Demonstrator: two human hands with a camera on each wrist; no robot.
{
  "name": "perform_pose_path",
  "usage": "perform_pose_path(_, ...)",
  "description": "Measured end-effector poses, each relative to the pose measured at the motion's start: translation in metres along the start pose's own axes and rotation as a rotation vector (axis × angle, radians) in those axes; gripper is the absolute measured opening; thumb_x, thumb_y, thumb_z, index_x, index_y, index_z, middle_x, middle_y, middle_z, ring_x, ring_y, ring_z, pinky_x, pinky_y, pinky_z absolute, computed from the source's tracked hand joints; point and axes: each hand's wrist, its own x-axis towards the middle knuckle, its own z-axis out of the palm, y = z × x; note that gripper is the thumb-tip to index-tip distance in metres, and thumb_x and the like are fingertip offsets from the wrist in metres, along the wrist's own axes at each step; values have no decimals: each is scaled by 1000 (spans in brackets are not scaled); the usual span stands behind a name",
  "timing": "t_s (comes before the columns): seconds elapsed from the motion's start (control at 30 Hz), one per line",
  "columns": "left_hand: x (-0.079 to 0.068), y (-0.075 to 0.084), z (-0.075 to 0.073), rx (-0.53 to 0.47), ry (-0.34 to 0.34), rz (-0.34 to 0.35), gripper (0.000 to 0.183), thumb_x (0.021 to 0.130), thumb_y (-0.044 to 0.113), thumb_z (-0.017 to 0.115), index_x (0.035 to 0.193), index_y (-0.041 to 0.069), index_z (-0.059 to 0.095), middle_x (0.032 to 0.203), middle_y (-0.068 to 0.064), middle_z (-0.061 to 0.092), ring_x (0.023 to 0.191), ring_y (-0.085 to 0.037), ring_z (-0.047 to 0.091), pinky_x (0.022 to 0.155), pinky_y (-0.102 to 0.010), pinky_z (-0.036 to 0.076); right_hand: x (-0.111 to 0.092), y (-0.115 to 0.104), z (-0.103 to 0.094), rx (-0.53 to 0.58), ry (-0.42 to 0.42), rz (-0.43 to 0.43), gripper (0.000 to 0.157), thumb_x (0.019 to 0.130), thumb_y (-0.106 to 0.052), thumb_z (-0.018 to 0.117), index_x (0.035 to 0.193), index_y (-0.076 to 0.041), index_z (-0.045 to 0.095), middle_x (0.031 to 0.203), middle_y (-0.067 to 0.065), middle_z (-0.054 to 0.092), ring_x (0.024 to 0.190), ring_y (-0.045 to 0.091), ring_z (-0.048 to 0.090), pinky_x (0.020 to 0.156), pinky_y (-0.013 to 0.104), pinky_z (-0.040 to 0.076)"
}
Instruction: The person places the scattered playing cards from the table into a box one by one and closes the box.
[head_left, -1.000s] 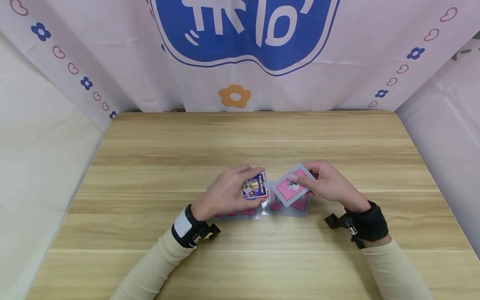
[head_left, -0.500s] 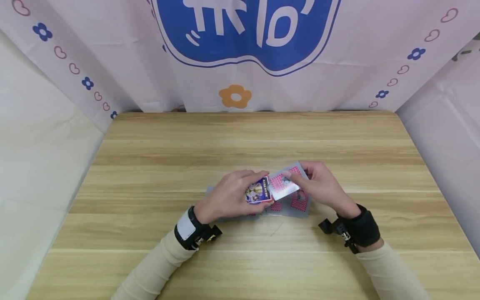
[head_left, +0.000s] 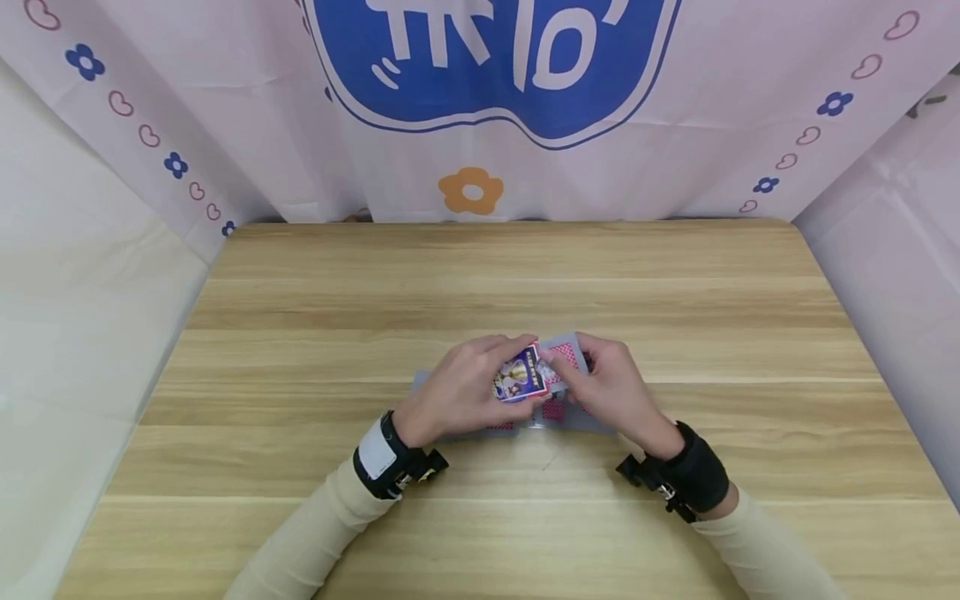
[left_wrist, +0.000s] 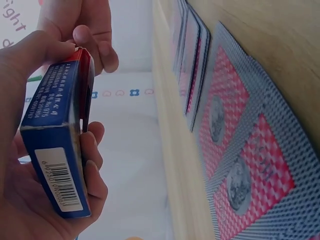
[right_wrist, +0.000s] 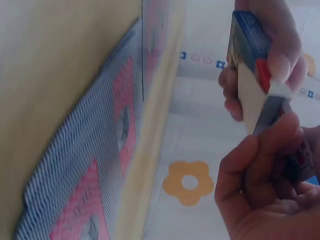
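Observation:
A blue and red playing-card box (head_left: 519,375) is gripped by my left hand (head_left: 463,387), fingers and thumb on its edges; its barcode end shows in the left wrist view. My right hand (head_left: 618,392) pinches a red-and-grey backed playing card (head_left: 564,350) between thumb and fingers. In the head view its near end meets the right end of the box. The right wrist view shows the box's open end, with a pale flap (right_wrist: 250,95), close to my right fingers. Whether the card is inside the box, I cannot tell. Below lie several face-down cards (left_wrist: 217,115) on the table.
The face-down cards overlap in a row under both hands, some hidden in the head view. The wooden table (head_left: 480,533) reaches back to a printed curtain (head_left: 337,175). Pale cloth walls (head_left: 90,292) stand at both sides.
My right hand has moved left with the card, bringing it up against the box's end. My left hand has shifted slightly right with the box.

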Motion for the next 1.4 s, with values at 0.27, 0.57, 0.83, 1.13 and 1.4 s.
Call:
perform_pose_path(0.27, 1, -1, -3, 18, 27, -24, 70, 74, 50, 67, 128, 6, 55, 101, -5, 65, 78, -3, 52, 60, -21, 51, 2, 15, -12, 54, -64, 134, 27, 95, -32, 56, 112, -11, 59, 73, 9, 66, 55, 27, 62, 45, 32, 49)
perform_pose_path(0.57, 1, -5, -6, 16, 25, -23, 74, 73, 51, 70, 130, 6, 53, 98, -5, 65, 74, -3, 50, 57, -21, 50, 3, 11, -33, 109, -110, 135, 23, 92, -3, 57, 113, -11, 55, 74, 12, 59, 63, 36, 60, 52, 34, 52)
perform_pose_path(0.83, 1, -2, -3, 31, 1, -29, 72, 71, 50, 72, 128, 10, 56, 99, -3, 65, 74, -2, 51, 56, -19, 47, 1, 8, -22, 122, -136, 96, 25, 86, 4, 58, 108, -7, 54, 70, 12, 60, 62, 31, 62, 49, 27, 47)
perform_pose_path(1.13, 0, 0, -3, 30, -16, 29, 70, 74, 50, 70, 127, 6, 55, 90, -1, 60, 70, -6, 49, 53, -22, 47, 1, 12, -5, 136, -182, 48, 20, 88, -5, 62, 106, -10, 54, 67, 10, 62, 53, 34, 56, 41, 24, 35)
perform_pose_path(1.4, -1, 3, -3, 19, -26, 17, 71, 76, 51, 69, 129, 6, 54, 100, -6, 63, 77, -6, 51, 59, -24, 50, -2, 9, -4, 92, -174, 64, 12, 89, -8, 63, 99, -12, 57, 68, 7, 64, 51, 20, 54, 43, 24, 37)
